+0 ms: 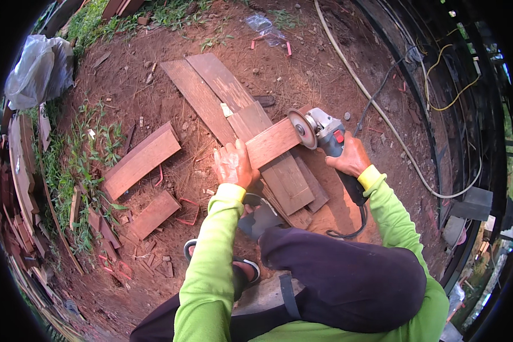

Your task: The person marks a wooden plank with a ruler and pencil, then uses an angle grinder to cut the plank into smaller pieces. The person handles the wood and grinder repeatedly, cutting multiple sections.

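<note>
My right hand (352, 157) is wrapped round the body of an angle grinder (332, 130), whose disc (302, 129) stands at the far right end of a reddish wooden board (273, 142). Whether the disc touches the wood I cannot tell. My left hand (233, 165) grips the near left end of that same board, its fingers closed over the edge. The board lies across a stack of wider wooden planks (288, 181) on the ground. Behind my right hand the grinder's black handle and cord run down toward my knee.
Two longer planks (211, 94) extend away beyond the stack. Loose board pieces (145, 159) and a shorter offcut (155, 215) lie on the left. A pale hose (376, 105) curves along the right. A plastic bag (39, 71) and piled boards (23, 171) line the left edge.
</note>
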Demonstrator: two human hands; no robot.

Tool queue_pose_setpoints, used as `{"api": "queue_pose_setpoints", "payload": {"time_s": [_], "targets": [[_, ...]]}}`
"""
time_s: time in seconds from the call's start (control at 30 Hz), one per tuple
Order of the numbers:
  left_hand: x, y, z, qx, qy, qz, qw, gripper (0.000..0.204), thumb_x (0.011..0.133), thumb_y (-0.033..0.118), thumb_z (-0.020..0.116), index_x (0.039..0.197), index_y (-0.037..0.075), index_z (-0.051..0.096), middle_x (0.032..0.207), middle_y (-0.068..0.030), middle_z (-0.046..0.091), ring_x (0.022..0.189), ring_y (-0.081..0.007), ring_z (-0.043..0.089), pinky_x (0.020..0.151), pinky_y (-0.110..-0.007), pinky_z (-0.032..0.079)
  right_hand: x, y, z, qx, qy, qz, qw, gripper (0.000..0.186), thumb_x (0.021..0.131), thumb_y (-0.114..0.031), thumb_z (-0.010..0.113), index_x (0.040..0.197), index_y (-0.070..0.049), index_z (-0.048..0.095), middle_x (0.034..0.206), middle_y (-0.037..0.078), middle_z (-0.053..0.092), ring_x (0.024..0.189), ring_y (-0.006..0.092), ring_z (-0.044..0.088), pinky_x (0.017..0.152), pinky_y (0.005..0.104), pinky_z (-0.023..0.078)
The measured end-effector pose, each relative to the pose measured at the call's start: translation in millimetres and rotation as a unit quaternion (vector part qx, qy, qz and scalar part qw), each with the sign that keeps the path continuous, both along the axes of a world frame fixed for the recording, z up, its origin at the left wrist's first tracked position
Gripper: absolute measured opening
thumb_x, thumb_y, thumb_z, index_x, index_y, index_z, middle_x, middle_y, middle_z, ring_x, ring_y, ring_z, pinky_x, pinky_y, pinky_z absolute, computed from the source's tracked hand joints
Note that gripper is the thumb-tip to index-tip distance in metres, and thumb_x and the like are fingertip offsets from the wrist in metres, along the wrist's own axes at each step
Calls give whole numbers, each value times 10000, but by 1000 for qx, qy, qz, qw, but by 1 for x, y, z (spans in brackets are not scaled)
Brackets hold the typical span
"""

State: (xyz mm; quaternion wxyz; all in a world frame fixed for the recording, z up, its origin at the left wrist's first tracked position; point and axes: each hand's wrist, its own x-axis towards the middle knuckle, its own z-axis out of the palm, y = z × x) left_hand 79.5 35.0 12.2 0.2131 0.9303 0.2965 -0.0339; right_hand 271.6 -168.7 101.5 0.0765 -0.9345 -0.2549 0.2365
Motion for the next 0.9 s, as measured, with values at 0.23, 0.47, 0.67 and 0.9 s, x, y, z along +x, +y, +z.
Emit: {"api": "queue_pose_setpoints", "payload": {"time_s": [0.23, 0.47, 0.67, 0.9], "targets": [[0, 0, 1, 4, 11, 4, 1000, 603, 556, 207, 773, 1066, 3, 525, 991, -199, 583, 970, -377, 569, 859, -456, 432, 1, 1, 0, 9, 1, 4, 1000, 600, 621, -271, 741, 985, 147, 511, 866, 342, 634, 852, 458, 656, 767, 451, 530], [1, 0, 2, -21, 8, 2, 1000, 664, 565, 195, 787, 1122, -30, 504, 947, -212, 567, 956, -389, 561, 962, -520, 395, 3, 2, -3, 9, -2, 7, 1000, 625, 624, -277, 746, 998, 164, 509, 872, 349, 633, 860, 460, 657, 773, 451, 531], [0, 0, 1, -16, 5, 5, 1000, 665, 562, 195, 793, 1120, -27, 508, 942, -203, 568, 944, -381, 568, 952, -512, 403, 4, 3, -2, 6, 3, 9, 1000, 631, 624, -275, 751, 1005, 166, 508, 874, 351, 632, 863, 456, 659, 776, 450, 532], [1, 0, 1, -9, 7, 6, 1000, 637, 556, 195, 797, 1089, -20, 524, 936, -197, 570, 937, -375, 569, 938, -504, 407, 4, 3, -3, 9, 6, 8, 1000, 640, 627, -278, 751, 1012, 168, 501, 876, 355, 631, 866, 463, 656, 778, 452, 531]]}}
